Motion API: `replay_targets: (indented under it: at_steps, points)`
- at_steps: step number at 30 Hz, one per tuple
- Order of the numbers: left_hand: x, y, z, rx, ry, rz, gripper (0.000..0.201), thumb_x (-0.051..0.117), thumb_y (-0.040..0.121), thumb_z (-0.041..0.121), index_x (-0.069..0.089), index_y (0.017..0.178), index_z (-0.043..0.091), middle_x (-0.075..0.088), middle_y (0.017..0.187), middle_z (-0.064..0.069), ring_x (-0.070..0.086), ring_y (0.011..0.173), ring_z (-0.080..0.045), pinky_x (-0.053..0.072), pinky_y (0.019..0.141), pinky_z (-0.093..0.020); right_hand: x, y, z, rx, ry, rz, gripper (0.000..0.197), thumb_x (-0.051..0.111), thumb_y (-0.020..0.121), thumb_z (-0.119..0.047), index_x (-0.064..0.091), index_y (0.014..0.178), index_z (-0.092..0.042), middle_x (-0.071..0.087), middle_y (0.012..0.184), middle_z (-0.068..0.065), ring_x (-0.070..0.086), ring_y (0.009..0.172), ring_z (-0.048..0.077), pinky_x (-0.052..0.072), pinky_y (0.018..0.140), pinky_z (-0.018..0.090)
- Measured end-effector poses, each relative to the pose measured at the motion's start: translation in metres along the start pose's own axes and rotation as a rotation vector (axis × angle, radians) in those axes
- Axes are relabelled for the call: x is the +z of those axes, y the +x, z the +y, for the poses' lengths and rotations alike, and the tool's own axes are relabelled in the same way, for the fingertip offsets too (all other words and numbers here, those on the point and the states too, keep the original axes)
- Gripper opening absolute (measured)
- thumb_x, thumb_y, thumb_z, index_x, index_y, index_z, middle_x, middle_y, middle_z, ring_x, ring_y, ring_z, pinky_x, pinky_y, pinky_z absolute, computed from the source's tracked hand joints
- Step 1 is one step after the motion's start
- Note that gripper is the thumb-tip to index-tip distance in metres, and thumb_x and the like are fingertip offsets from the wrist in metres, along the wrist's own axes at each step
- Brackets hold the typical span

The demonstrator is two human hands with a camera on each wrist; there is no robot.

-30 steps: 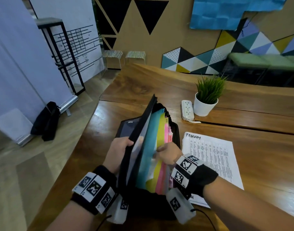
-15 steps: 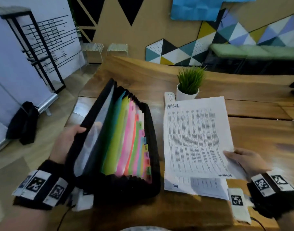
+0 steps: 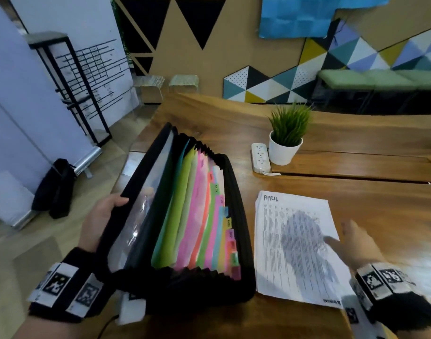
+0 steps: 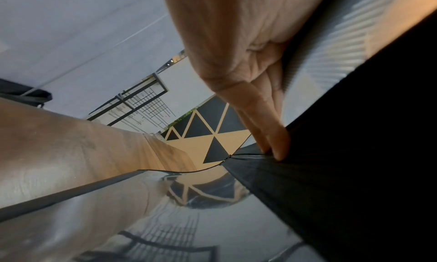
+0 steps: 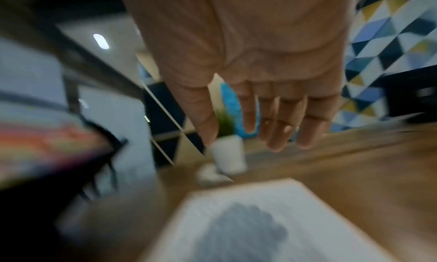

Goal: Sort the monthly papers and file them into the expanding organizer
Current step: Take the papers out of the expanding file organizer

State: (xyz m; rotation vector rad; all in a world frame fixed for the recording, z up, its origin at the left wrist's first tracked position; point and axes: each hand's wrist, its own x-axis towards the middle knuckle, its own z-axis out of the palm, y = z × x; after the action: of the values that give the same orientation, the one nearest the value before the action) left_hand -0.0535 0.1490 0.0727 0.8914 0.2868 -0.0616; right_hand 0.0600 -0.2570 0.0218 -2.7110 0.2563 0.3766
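A black expanding organizer (image 3: 241, 216) stands spread wide on the wooden table, showing green, pink, orange and blue dividers with labelled tabs (image 3: 230, 238). My left hand (image 3: 99, 221) grips its clear front flap (image 3: 136, 216), thumb over the rim; in the left wrist view my fingers (image 4: 272, 135) lie along the flap's black edge. A stack of printed papers (image 3: 290, 243), top sheet headed "APRIL", lies flat to the organizer's right. My right hand (image 3: 351, 241) hovers with straight fingers just above the stack's right edge, holding nothing; the right wrist view shows the fingers (image 5: 279, 120) spread over the papers (image 5: 272, 219).
A white potted plant (image 3: 286, 143) and a white power strip (image 3: 260, 157) sit behind the papers. The table (image 3: 380, 216) stretches on to the right and back. The table's left edge runs beside the organizer, with floor, a black bag (image 3: 55, 189) and a metal rack beyond.
The organizer has gone from narrowly open to fanned wide. My right hand left its pockets, held the April sheet, and now hovers empty; the sheet lies flat on the stack.
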Motion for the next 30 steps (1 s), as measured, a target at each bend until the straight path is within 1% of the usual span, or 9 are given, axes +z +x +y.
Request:
replay_targets:
  at_steps: [4, 7, 10, 14, 19, 22, 24, 26, 30]
  points:
    - [-0.005, -0.016, 0.006, 0.096, -0.112, -0.277, 0.076, -0.017, 0.085, 0.027, 0.008, 0.146, -0.009, 0.02, 0.15, -0.031, 0.021, 0.142, -0.036, 0.008, 0.117, -0.038, -0.026, -0.049, -0.104, -0.613, 0.446, -0.066, 0.012, 0.064, 0.084, -0.024, 0.061, 0.096, -0.021, 0.063, 0.1, -0.008, 0.062, 0.085, 0.012, 0.047, 0.076, 0.027]
    - [0.0, -0.018, 0.01, 0.015, -0.163, -0.416, 0.096, -0.035, 0.069, 0.034, 0.003, 0.146, -0.009, 0.011, 0.153, -0.03, 0.015, 0.144, -0.035, 0.003, 0.117, -0.038, -0.014, -0.072, -0.162, -0.863, 0.473, -0.32, 0.029, 0.059, 0.087, -0.03, 0.057, 0.115, -0.029, 0.057, 0.111, -0.014, 0.062, 0.081, 0.012, 0.054, 0.075, 0.029]
    - [-0.008, -0.02, 0.012, 0.049, -0.154, -0.379, 0.113, -0.046, 0.058, 0.043, 0.004, 0.146, -0.009, 0.011, 0.153, -0.03, 0.013, 0.144, -0.035, 0.002, 0.117, -0.039, 0.012, -0.075, -0.187, -0.962, 0.148, -0.31, 0.039, 0.05, 0.091, -0.038, 0.051, 0.129, -0.026, 0.055, 0.125, -0.007, 0.057, 0.095, 0.005, 0.046, 0.084, 0.021]
    - [-0.022, -0.025, 0.006, 0.096, -0.114, -0.174, 0.077, -0.017, 0.085, 0.03, 0.011, 0.146, -0.01, 0.017, 0.152, -0.03, 0.019, 0.142, -0.036, 0.008, 0.117, -0.04, 0.028, -0.072, -0.195, -0.873, 0.137, -0.194, 0.049, 0.046, 0.09, -0.049, 0.045, 0.131, -0.023, 0.055, 0.116, -0.001, 0.053, 0.092, 0.01, 0.047, 0.088, 0.03]
    - [-0.008, -0.008, 0.002, 0.018, -0.197, -0.014, 0.053, 0.029, 0.082, 0.014, 0.059, 0.117, -0.013, 0.059, 0.122, -0.028, 0.06, 0.113, -0.034, 0.052, 0.089, -0.038, 0.032, -0.07, -0.205, -0.906, 0.016, -0.227, 0.052, 0.036, 0.089, -0.058, 0.029, 0.137, -0.039, 0.042, 0.127, 0.001, 0.056, 0.098, 0.019, 0.046, 0.086, 0.032]
    - [-0.003, -0.008, -0.003, 0.205, -0.157, -0.063, 0.062, 0.013, 0.088, 0.016, 0.041, 0.132, -0.016, 0.041, 0.138, -0.034, 0.043, 0.13, -0.037, 0.034, 0.108, -0.04, 0.032, -0.064, -0.206, -0.83, -0.09, -0.169, 0.058, 0.032, 0.086, -0.065, 0.043, 0.128, -0.026, 0.046, 0.125, 0.002, 0.058, 0.096, 0.021, 0.047, 0.083, 0.033]
    - [0.004, -0.002, -0.006, 0.073, -0.13, 0.03, 0.048, 0.038, 0.077, 0.013, 0.066, 0.107, -0.01, 0.065, 0.11, -0.027, 0.067, 0.1, -0.031, 0.055, 0.081, -0.033, 0.036, -0.056, -0.206, -0.755, -0.168, -0.154, 0.065, 0.034, 0.082, -0.07, 0.054, 0.112, -0.016, 0.051, 0.112, 0.006, 0.06, 0.091, 0.022, 0.05, 0.081, 0.034]
    - [0.016, -0.002, -0.012, 0.127, -0.083, 0.176, 0.03, 0.046, 0.074, 0.014, 0.071, 0.081, -0.001, 0.071, 0.077, -0.015, 0.07, 0.063, -0.022, 0.055, 0.053, -0.025, 0.045, -0.047, -0.205, -0.675, -0.204, -0.19, 0.069, 0.038, 0.077, -0.074, 0.061, 0.087, -0.01, 0.05, 0.089, 0.012, 0.06, 0.085, 0.023, 0.051, 0.078, 0.034]
    - [0.022, 0.014, -0.028, 0.149, 0.228, 0.303, 0.017, 0.052, 0.073, 0.016, 0.063, 0.07, 0.002, 0.06, 0.062, -0.011, 0.056, 0.054, -0.018, 0.042, 0.056, -0.027, 0.068, -0.028, -0.201, -0.549, -0.139, -0.351, 0.026, 0.061, 0.078, -0.043, 0.065, 0.076, -0.017, 0.06, 0.09, 0.01, 0.054, 0.086, 0.018, 0.05, 0.083, 0.03]
